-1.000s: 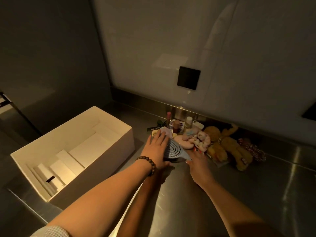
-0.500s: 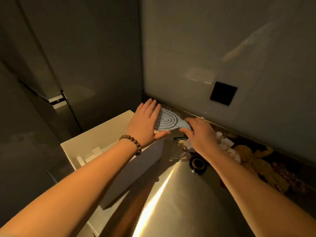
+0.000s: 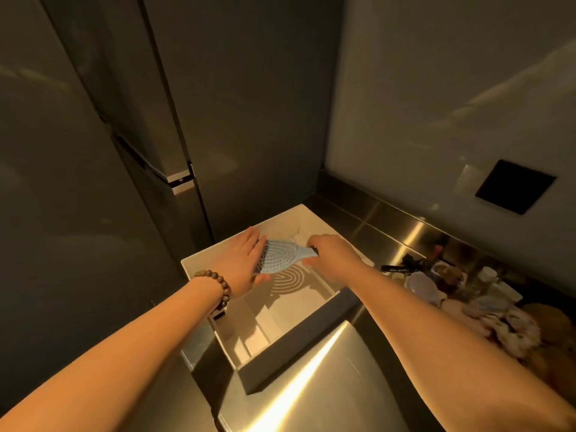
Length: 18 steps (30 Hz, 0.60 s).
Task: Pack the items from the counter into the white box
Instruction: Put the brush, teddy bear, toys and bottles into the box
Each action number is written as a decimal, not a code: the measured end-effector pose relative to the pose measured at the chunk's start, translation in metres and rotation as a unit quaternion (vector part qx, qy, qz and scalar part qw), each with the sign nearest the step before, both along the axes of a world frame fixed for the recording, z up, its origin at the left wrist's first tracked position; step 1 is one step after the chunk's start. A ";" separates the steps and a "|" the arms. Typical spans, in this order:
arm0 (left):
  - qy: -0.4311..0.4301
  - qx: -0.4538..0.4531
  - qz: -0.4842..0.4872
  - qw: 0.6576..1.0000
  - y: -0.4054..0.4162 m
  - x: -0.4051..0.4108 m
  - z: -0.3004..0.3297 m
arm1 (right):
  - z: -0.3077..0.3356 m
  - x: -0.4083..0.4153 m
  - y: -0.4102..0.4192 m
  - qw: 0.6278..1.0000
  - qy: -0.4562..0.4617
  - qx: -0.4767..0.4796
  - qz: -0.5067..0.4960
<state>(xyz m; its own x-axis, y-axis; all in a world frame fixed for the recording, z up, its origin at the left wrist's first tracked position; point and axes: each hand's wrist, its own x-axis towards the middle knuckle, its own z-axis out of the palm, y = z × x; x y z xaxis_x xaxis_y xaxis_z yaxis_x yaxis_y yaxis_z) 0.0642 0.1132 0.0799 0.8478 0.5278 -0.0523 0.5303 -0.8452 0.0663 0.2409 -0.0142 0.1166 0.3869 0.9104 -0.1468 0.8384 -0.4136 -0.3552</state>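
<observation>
A light blue vented hairbrush [image 3: 279, 256] hangs over the open white box [image 3: 307, 321], casting a ribbed shadow on the box floor. My right hand [image 3: 330, 255] grips its handle from the right. My left hand [image 3: 244, 263], with a bead bracelet on the wrist, lies flat with straight fingers against the brush head's left side. The white box sits at the left end of the steel counter [image 3: 327, 385]. White dividers show on the box's floor.
A heap of small items [image 3: 467, 291] lies along the back wall to the right: bottles, a round case, pink soft things and a brown plush toy. A tall dark cabinet [image 3: 124, 151] stands left of the box. A black square plate [image 3: 516, 186] is on the wall.
Both hands have carried the hairbrush left from the heap of items to a spot above the inside of the white box. My view has turned left with them.
</observation>
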 end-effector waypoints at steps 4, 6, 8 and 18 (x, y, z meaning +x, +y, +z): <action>0.068 -0.033 -0.046 0.996 0.008 0.005 -0.018 | -0.015 0.003 0.006 0.997 0.046 -0.052 -0.015; 0.103 -0.054 -0.056 0.992 0.011 0.007 -0.025 | -0.021 0.004 0.008 0.996 0.048 -0.070 -0.018; 0.128 -0.069 -0.060 0.988 0.015 0.011 -0.028 | -0.025 0.004 0.012 0.995 0.040 -0.086 -0.018; 0.230 -0.092 -0.076 0.966 0.016 0.026 -0.047 | -0.039 0.008 0.021 0.984 0.037 -0.176 -0.013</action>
<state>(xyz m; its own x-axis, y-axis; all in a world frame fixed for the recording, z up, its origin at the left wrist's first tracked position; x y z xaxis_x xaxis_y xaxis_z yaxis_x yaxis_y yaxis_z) 0.0904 0.1288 0.0324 0.7792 0.3442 -0.5238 0.4096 -0.9122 0.0098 0.2489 0.0063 0.0772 0.3865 0.7872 -0.4806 0.8026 -0.5437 -0.2453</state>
